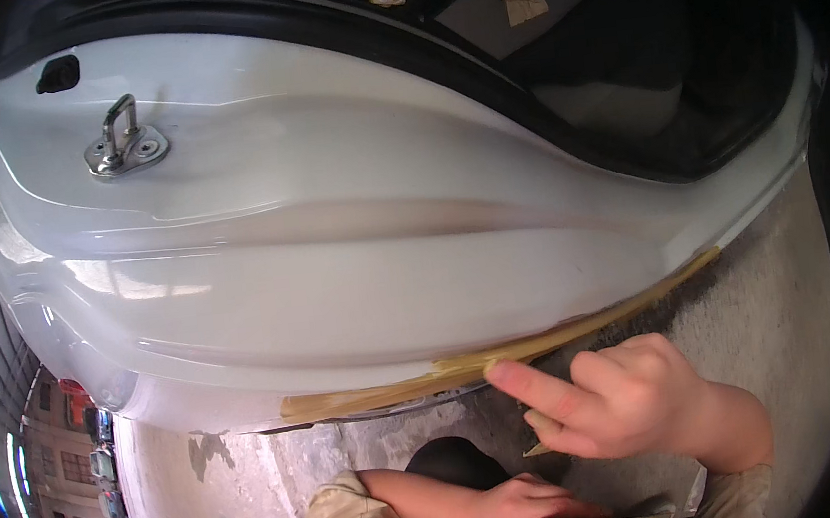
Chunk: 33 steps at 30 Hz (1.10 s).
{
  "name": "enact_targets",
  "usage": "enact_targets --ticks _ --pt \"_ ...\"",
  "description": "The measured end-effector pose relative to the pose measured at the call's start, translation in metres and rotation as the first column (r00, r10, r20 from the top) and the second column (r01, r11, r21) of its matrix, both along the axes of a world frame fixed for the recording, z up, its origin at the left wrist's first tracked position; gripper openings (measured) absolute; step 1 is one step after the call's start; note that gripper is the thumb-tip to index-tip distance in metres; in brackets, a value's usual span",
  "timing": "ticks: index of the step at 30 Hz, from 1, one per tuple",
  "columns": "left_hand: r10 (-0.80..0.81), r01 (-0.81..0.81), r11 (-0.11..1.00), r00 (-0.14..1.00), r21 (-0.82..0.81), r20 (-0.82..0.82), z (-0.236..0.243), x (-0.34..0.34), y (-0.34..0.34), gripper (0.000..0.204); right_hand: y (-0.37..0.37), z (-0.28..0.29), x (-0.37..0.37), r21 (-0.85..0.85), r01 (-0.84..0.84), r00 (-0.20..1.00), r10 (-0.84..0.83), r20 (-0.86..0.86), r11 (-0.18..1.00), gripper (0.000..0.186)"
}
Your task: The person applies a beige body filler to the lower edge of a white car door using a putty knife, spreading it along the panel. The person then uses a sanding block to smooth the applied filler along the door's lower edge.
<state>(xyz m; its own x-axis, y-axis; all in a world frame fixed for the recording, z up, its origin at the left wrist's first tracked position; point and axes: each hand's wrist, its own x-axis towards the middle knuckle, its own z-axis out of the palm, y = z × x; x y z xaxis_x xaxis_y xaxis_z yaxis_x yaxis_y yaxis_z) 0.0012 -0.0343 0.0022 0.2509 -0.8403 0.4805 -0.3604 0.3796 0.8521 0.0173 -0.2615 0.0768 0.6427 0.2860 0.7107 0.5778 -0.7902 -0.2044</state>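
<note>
A yellow-tan strip [368, 397] runs along the lower edge of a white car body panel [388, 291]; whether it is tape or filler I cannot tell. At the strip, the extended index fingertip of my right hand [628, 393] touches or nearly touches it. The other fingers are curled, and a thin pale pointed corner [533, 450] shows under them, the rest hidden. Lower down, my left hand [529, 510] grips the edge of a flat grey plate [673, 499] with yellowish material on it, held close to my body.
A metal striker loop [124, 137] sticks up from the panel at the far left. Black trim [476, 63] curves round the door opening, with a torn paper piece [522, 2] inside. Beneath the panel is a stained concrete floor [778, 294]. Parked vehicles [105, 469] stand at the left.
</note>
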Motion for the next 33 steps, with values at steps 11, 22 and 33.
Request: enact_targets --ticks 11,22,33 --pt "-0.072 0.083 0.994 0.988 0.074 -0.138 0.007 0.005 0.004 0.039 0.009 0.018 0.007 0.010 -0.062 0.992 0.062 -0.106 0.998 0.062" --pt "-0.034 0.041 0.996 0.997 0.081 -0.075 0.013 0.007 0.006 0.040 -0.012 0.000 -0.007 -0.021 0.018 0.985 -0.021 -0.174 1.000 0.066" --pt "-0.036 0.043 0.993 0.997 0.110 -0.068 0.006 0.002 0.013 0.040 0.006 0.026 0.003 -0.084 -0.035 0.999 0.033 -0.033 0.996 0.067"
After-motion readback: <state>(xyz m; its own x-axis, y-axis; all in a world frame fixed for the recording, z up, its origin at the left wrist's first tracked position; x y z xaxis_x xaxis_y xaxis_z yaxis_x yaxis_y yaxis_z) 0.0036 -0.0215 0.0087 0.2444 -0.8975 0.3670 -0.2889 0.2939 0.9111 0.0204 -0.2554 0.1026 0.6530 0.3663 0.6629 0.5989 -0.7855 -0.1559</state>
